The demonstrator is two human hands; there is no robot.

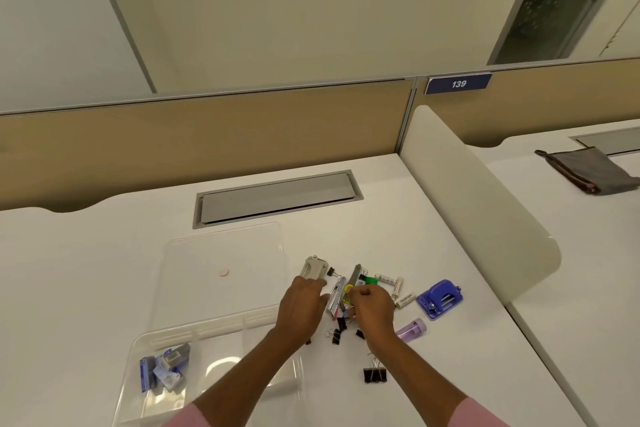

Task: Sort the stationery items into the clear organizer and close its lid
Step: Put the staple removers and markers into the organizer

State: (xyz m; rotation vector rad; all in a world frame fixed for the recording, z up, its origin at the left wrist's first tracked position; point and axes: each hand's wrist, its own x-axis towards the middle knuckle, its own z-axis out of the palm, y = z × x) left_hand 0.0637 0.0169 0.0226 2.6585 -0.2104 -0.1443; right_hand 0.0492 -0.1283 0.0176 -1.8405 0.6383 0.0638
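Observation:
The clear organizer (138, 347) stands at the lower left, its lid (221, 253) lying open flat behind it. Several staple boxes (166, 371) fill its left compartment. A pile of stationery lies to its right: a grey stapler (314, 267), a silver stapler (336, 295), small black binder clips (336, 336), a big binder clip (375, 374), white tubes (403, 300), a purple hole punch (439, 298) and a purple tube (412, 329). My left hand (301, 308) rests palm down, fingertips at the grey stapler's near end. My right hand (372, 308) is curled over the pile's middle; what it holds is hidden.
A grey cable hatch (277, 198) is set into the desk behind the lid. A small pink disc (223, 273) lies under the lid. A white rounded divider (478, 218) borders the desk on the right, with a grey pouch (588, 170) on the neighbouring desk.

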